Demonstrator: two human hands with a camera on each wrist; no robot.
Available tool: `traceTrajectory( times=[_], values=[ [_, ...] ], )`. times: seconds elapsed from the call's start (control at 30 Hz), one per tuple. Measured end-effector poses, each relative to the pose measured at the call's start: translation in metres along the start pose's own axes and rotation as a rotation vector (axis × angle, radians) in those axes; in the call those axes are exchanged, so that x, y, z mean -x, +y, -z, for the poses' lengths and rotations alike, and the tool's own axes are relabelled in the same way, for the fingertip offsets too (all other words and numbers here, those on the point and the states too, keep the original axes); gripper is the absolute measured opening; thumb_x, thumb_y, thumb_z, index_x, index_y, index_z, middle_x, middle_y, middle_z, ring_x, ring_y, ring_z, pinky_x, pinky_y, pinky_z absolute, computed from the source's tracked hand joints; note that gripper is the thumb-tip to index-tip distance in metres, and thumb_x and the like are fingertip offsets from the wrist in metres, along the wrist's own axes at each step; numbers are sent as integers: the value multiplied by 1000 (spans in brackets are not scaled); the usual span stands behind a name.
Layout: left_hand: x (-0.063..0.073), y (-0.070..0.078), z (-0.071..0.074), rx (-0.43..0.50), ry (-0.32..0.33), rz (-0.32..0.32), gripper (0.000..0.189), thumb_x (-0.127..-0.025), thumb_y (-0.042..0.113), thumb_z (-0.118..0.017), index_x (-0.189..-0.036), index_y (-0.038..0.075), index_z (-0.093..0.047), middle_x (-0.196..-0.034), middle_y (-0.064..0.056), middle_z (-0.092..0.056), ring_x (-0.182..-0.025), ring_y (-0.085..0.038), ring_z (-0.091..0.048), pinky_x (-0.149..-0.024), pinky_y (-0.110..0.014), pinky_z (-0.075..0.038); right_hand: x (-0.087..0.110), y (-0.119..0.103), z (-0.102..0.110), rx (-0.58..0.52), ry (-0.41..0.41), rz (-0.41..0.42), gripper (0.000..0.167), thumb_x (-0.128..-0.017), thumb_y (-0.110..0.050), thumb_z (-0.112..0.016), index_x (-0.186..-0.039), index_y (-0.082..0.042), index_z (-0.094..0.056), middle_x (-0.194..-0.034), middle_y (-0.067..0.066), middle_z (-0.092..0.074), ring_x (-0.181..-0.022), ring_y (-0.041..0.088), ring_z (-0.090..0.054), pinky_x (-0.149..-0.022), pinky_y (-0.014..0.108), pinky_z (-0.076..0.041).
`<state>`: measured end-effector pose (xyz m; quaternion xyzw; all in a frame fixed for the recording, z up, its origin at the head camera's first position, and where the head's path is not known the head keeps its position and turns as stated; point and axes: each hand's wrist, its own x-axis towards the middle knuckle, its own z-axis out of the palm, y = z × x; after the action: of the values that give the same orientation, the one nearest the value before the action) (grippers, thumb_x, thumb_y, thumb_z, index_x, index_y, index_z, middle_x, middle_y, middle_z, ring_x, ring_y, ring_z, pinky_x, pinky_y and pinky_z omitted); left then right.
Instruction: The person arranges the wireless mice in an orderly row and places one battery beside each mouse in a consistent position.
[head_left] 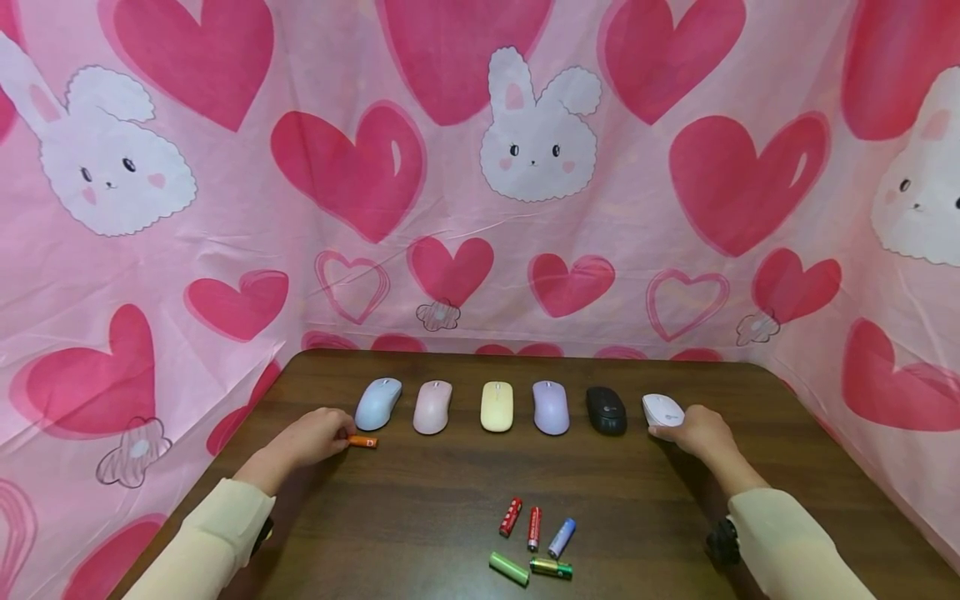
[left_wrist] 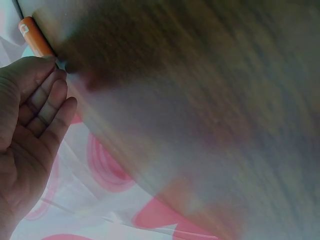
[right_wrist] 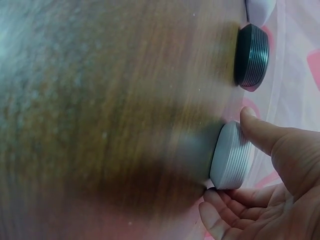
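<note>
My left hand (head_left: 318, 435) pinches one end of an orange battery (head_left: 365, 442), just in front of the light blue mouse (head_left: 378, 403). In the left wrist view the orange battery (left_wrist: 35, 36) sticks out past the thumb and fingertips, low over the wood. At the right end of the row, my right hand (head_left: 701, 435) grips a white mouse (head_left: 663, 409). The right wrist view shows the thumb on one side of the white mouse (right_wrist: 232, 156) and the fingers on the other. Beside it stands a black mouse (head_left: 606, 410), untouched.
A pink mouse (head_left: 432, 407), a yellow mouse (head_left: 497, 407) and a purple mouse (head_left: 551, 408) stand mid-row on the wooden table (head_left: 420, 500). Nearer the front lie red batteries (head_left: 534, 528), a blue battery (head_left: 561, 538), a green battery (head_left: 509, 568) and a green-gold battery (head_left: 551, 568).
</note>
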<state>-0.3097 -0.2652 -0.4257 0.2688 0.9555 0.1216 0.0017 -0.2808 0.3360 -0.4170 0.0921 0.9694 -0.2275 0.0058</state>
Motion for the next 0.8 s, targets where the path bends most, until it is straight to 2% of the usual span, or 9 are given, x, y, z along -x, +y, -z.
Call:
traceTrajectory(
  times=[0.23,0.5,0.8],
  values=[
    [0,1,0,18,6,-3,12,-77,3,-79,-85,10,-73,-79,7,-62,-67,-11,-50,-67,-31,-51,5,-1,3,0,-8,20,72,-78,-46,-77,-99,20,-53,-87,27,-58,-74,34,-52,-70,49,-46],
    [0,3,2,37,-7,19,11,-78,6,-80,-85,10,-73,-78,7,-63,-66,-11,-49,-67,-31,-51,10,-4,11,18,-6,28,63,-78,-44,-77,-90,14,-55,-75,16,-53,-69,30,-49,-62,42,-43],
    [0,5,3,31,-4,35,12,-77,8,-81,-86,11,-73,-79,7,-63,-67,-12,-51,-69,-33,-51,16,-11,17,37,-7,38,66,-78,-45,-77,-93,15,-54,-77,18,-55,-69,30,-49,-62,43,-44]
  ],
)
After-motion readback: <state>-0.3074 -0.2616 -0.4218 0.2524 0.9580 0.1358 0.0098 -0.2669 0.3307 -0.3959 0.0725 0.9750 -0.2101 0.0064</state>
